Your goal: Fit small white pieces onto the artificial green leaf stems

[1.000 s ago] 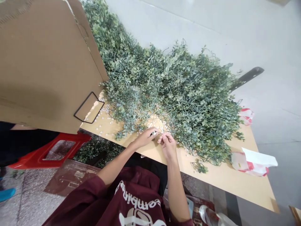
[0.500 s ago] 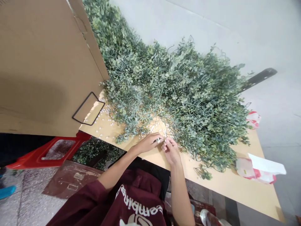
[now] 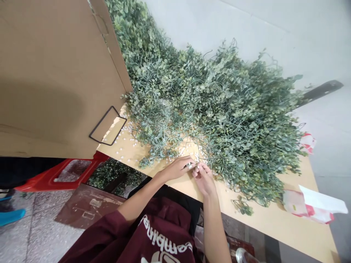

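My left hand (image 3: 178,167) is closed in a pinch on a small pale piece (image 3: 189,166) with a greenish tint; its kind is too small to make out. My right hand (image 3: 204,179) meets it fingertip to fingertip, pinching what looks like a small white bead, mostly covered by the fingers. Just beyond the fingers, small white beads (image 3: 189,147) lie scattered over the table. A large heap of artificial green leaf sprigs (image 3: 236,109) with thin stems spreads behind and to the right of both hands. One loose sprig (image 3: 243,206) rests right of my right forearm.
A big cardboard box (image 3: 55,73) stands at the left, with a black wire frame (image 3: 108,126) by its edge. A dark blade-like handle (image 3: 320,93) sticks out behind the heap. Red-white wrappers (image 3: 294,202) lie on the wooden table (image 3: 285,226). A red stool (image 3: 60,175) is below.
The whole view has shifted slightly, so things appear a little farther right. Both hands stay together at the same spot by the beads, fingers still pinched.
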Action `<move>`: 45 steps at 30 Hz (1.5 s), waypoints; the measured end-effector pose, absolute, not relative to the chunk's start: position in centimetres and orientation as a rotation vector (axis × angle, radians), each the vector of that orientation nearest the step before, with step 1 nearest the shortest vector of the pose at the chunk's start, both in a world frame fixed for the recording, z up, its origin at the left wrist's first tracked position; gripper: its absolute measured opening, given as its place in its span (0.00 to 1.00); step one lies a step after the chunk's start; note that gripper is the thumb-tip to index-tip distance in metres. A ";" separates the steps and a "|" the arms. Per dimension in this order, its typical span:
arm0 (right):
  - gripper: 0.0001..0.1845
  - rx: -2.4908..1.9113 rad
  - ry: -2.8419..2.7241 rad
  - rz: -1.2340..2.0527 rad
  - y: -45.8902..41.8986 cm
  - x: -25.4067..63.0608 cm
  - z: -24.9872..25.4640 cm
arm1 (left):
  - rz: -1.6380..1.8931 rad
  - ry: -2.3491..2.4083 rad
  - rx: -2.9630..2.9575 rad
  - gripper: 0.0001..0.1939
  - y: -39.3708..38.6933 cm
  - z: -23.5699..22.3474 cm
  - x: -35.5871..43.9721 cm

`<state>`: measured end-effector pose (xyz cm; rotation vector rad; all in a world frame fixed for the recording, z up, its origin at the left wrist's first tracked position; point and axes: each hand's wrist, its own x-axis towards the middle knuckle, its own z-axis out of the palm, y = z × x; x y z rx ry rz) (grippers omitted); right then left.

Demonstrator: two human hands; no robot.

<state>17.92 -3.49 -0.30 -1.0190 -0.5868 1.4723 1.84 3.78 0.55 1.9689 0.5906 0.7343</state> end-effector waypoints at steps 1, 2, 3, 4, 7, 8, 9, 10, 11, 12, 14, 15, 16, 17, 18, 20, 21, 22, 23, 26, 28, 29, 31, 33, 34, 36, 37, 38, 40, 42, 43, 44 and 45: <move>0.11 -1.020 -0.590 1.472 -3.5 17.9 -0.2 | 0.734 0.591 1.970 0.13 3.8 0.5 1.8; 0.11 -1.022 -0.592 1.473 -3.5 17.8 -0.2 | 0.734 0.592 1.972 0.13 3.8 0.5 1.8; 0.11 -1.025 -0.596 1.471 -3.5 17.8 -0.1 | 0.732 0.592 1.974 0.13 3.8 0.5 1.8; 0.12 -1.030 -0.600 1.471 -3.5 17.7 -0.1 | 0.727 0.593 1.978 0.13 3.8 0.4 1.8; 0.12 -1.045 -0.601 1.473 -3.5 17.7 0.0 | 0.702 0.596 1.989 0.13 3.8 0.4 1.8; 0.12 -1.050 -0.597 1.476 -3.5 17.7 0.0 | 0.692 0.597 1.992 0.12 3.8 0.3 1.8; 0.12 -1.053 -0.595 1.478 -3.5 17.7 -0.1 | 0.682 0.595 1.996 0.12 3.8 0.4 1.8; 0.12 -1.054 -0.594 1.481 -3.6 17.8 -0.1 | 0.675 0.594 1.998 0.12 3.8 0.4 1.8; 0.11 -1.051 -0.597 1.483 -3.6 17.8 -0.1 | 0.672 0.592 1.999 0.12 3.8 0.4 1.8; 0.11 -1.045 -0.601 1.487 -3.6 17.8 -0.2 | 0.672 0.588 2.000 0.12 3.8 0.4 1.8; 0.10 -1.037 -0.610 1.496 -3.6 17.9 -0.3 | 0.674 0.574 2.002 0.12 3.8 0.5 1.7; 0.10 -1.036 -0.613 1.500 -3.6 17.9 -0.4 | 0.670 0.568 2.003 0.12 3.9 0.6 1.7; 0.10 -1.037 -0.616 1.503 -3.7 17.9 -0.4 | 0.665 0.564 2.003 0.12 3.9 0.6 1.7; 0.10 -1.041 -0.619 1.500 -3.7 17.9 -0.5 | 0.660 0.562 2.003 0.12 3.9 0.6 1.7; 0.10 -1.049 -0.622 1.492 -3.7 17.8 -0.5 | 0.657 0.563 2.002 0.12 3.9 0.6 1.7; 0.10 -1.070 -0.624 1.464 -3.7 17.6 -0.5 | 0.664 0.573 1.995 0.12 3.9 0.7 1.8; 0.11 -1.083 -0.623 1.444 -3.7 17.5 -0.5 | 0.671 0.582 1.988 0.13 3.9 0.7 1.8; 0.11 -1.096 -0.621 1.416 -3.7 17.3 -0.6 | 0.678 0.597 1.978 0.13 3.9 0.8 1.8; 0.11 -1.107 -0.619 1.384 -3.6 17.1 -0.6 | 0.682 0.615 1.966 0.13 3.9 0.9 1.8; 0.12 -1.124 -0.630 1.278 -3.5 16.7 -0.9 | 0.685 0.662 1.925 0.14 3.9 1.2 1.9; 0.12 -1.157 -0.676 1.200 -3.6 16.5 -1.0 | 0.686 0.675 1.907 0.14 3.9 1.3 1.9; 0.11 -1.184 -0.712 1.155 -3.7 16.4 -1.1 | 0.685 0.677 1.905 0.14 3.8 1.4 1.9; 0.10 -1.253 -0.792 1.064 -3.9 16.3 -1.1 | 0.675 0.682 1.914 0.14 3.8 1.3 1.9; 0.10 -1.315 -0.865 0.992 -4.1 16.1 -1.0 | 0.661 0.685 1.931 0.15 3.7 1.2 1.9; 0.10 -1.340 -0.894 0.965 -4.2 16.0 -0.9 | 0.657 0.690 1.937 0.15 3.6 1.2 1.8; 0.10 -1.377 -0.939 0.927 -4.4 15.8 -0.7 | 0.648 0.702 1.947 0.15 3.5 1.2 1.7; 0.10 -1.388 -0.956 0.913 -4.5 15.8 -0.6 | 0.642 0.713 1.952 0.15 3.5 1.2 1.7; 0.11 -1.395 -0.971 0.905 -4.5 15.8 -0.5 | 0.638 0.726 1.957 0.15 3.4 1.2 1.6; 0.12 -1.395 -0.991 0.900 -4.6 15.7 -0.4 | 0.643 0.752 1.960 0.15 3.4 1.3 1.7; 0.13 -1.385 -1.008 0.907 -4.8 15.7 -0.3 | 0.673 0.778 1.938 0.14 3.3 1.2 1.9; 0.14 -1.380 -1.018 0.913 -5.0 15.7 -0.2 | 0.695 0.794 1.919 0.14 3.1 1.1 1.9; 0.15 -1.377 -1.030 0.918 -5.3 15.6 -0.3 | 0.718 0.814 1.894 0.13 2.8 1.0 1.9; 0.16 -1.377 -1.039 0.922 -5.6 15.6 -0.3 | 0.744 0.837 1.863 0.13 2.4 0.9 1.7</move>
